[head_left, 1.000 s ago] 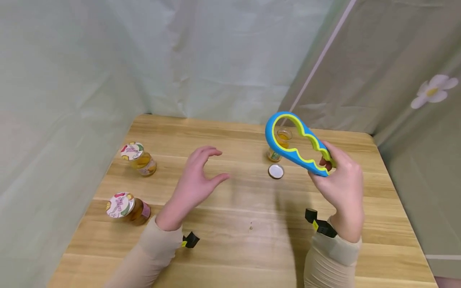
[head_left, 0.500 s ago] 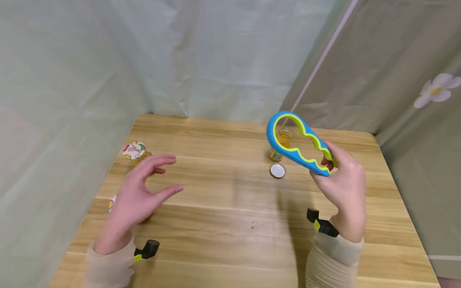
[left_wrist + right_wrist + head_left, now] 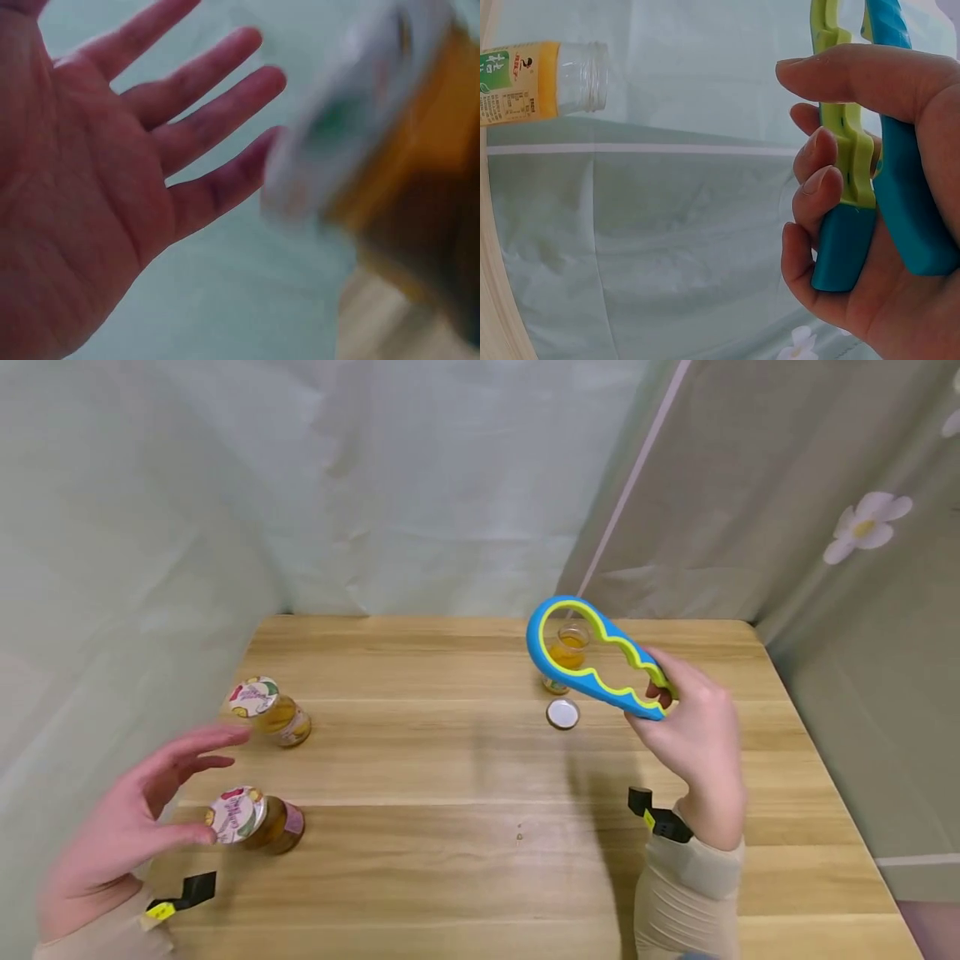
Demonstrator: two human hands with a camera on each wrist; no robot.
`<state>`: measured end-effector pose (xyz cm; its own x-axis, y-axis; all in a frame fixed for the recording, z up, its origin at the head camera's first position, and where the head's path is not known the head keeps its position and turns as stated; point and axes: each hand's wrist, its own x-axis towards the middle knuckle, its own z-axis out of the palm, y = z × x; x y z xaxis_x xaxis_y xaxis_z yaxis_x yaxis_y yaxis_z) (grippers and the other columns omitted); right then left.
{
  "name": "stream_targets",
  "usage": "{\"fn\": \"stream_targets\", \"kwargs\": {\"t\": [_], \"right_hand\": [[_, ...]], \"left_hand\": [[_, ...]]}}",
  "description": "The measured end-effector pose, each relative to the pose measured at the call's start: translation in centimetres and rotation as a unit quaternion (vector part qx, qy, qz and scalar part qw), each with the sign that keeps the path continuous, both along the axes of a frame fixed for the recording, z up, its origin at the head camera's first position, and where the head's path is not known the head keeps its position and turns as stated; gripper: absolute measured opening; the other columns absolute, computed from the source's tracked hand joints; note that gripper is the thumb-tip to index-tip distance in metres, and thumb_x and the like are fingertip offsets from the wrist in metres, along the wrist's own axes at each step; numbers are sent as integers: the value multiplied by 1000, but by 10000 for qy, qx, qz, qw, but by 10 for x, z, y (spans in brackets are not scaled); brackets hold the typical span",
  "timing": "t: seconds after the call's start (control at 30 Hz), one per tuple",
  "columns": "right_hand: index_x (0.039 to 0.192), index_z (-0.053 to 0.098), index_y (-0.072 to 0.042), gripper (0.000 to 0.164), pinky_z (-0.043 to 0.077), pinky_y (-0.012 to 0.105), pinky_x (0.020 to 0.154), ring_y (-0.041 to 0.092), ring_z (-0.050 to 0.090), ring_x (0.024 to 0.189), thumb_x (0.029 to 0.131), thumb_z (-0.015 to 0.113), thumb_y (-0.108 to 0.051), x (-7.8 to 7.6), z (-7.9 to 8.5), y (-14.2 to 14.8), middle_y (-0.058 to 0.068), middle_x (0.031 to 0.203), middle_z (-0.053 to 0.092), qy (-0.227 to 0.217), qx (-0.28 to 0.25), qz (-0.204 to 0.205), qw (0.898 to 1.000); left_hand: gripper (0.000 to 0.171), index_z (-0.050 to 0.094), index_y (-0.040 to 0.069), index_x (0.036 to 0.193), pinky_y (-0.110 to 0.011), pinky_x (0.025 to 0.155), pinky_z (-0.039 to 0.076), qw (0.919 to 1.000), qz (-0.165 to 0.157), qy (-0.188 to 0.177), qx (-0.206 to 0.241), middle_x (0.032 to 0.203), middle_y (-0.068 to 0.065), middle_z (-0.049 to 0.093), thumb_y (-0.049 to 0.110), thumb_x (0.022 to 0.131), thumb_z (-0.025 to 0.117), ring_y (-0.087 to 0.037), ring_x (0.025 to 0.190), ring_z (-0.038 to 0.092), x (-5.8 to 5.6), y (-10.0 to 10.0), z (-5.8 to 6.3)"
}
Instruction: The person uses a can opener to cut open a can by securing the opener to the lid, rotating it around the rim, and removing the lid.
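In the head view my left hand [image 3: 127, 827] is at the table's left side, fingers spread and thumb apart. It holds nothing. Nearest to it stands a lidded jar [image 3: 276, 825] with dark contents and a patterned lid. Behind that is another lidded jar [image 3: 285, 720] with yellow contents. A blurred jar [image 3: 405, 150] shows close to the left fingertips in the left wrist view; contact cannot be told. My right hand [image 3: 693, 735] grips the handles of a blue and lime-green jar opener [image 3: 592, 681] above the table. The opener's ring partly covers an uncapped jar [image 3: 540, 82] behind it.
A loose lid [image 3: 562, 714] lies inside up on the wooden table [image 3: 420, 860], in front of the uncapped jar. A few small drops [image 3: 519, 837] dot the wood. Pale curtains [image 3: 450, 485] hang behind and at both sides.
My left hand has moved left from mid-table, past the front of the two lidded jars, to their left side. My right hand still holds the jar opener in nearly the same place.
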<state>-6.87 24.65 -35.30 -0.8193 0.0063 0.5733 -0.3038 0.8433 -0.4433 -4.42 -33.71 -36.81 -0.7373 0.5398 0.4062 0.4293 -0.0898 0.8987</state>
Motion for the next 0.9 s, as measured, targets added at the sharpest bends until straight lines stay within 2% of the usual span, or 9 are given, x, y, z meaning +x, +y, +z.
{"fn": "stream_targets", "kwargs": {"t": [0.13,0.2,0.4,0.5,0.7,0.8,0.9], "right_hand": [[122,68,-15,54,39,37,54,13,49,65,69,78,-7,-1,0,-1,-1,76,60,-30,7,-17,10000],[122,68,-16,54,39,37,54,12,49,65,69,78,-7,-1,1,-1,-1,76,60,-17,14,-4,10000],[123,68,-15,55,40,37,54,12,49,64,69,79,-7,-1,0,-2,-1,75,60,-2,35,42,10000],[122,68,-13,55,40,37,54,13,49,64,69,79,-6,-2,0,-1,0,75,61,8,25,41,10000],[122,68,-13,54,40,37,54,13,49,64,69,78,-6,-2,-1,0,0,75,61,-4,31,7,10000],[122,68,-14,54,40,37,54,13,49,63,69,77,-6,-2,-1,0,0,75,61,-13,39,23,10000],[122,68,-14,54,40,37,54,13,49,63,69,77,-6,-2,-2,0,0,75,61,-17,18,36,10000]], "left_hand": [[96,20,-26,140,-23,102,39,9989,-344,-297,-133,144,-38,32,-25,60,74,-33,130,40,0,-23,-20],[97,18,-27,140,-23,102,39,9979,-527,-311,-200,144,-39,32,-22,61,75,-33,131,40,-2,-29,-31],[98,19,-27,140,-20,107,33,9949,-832,-329,-456,144,-38,34,-13,65,80,-35,134,35,-6,-37,-64],[99,17,-25,141,-20,107,35,9927,-999,-517,-444,143,-39,33,-16,64,79,-36,133,36,-6,-38,-78],[99,20,-18,146,-16,102,39,9862,-927,-1062,-870,139,-38,38,-31,62,71,-29,128,45,-2,-33,-93],[94,22,-17,146,-14,102,37,9838,-929,-1128,-1041,139,-38,39,-31,66,69,-27,128,46,0,-28,-97],[90,24,-19,144,-14,103,36,9836,-1016,-1098,-1004,135,-38,43,-31,66,68,-27,126,47,1,-25,-99]]}}
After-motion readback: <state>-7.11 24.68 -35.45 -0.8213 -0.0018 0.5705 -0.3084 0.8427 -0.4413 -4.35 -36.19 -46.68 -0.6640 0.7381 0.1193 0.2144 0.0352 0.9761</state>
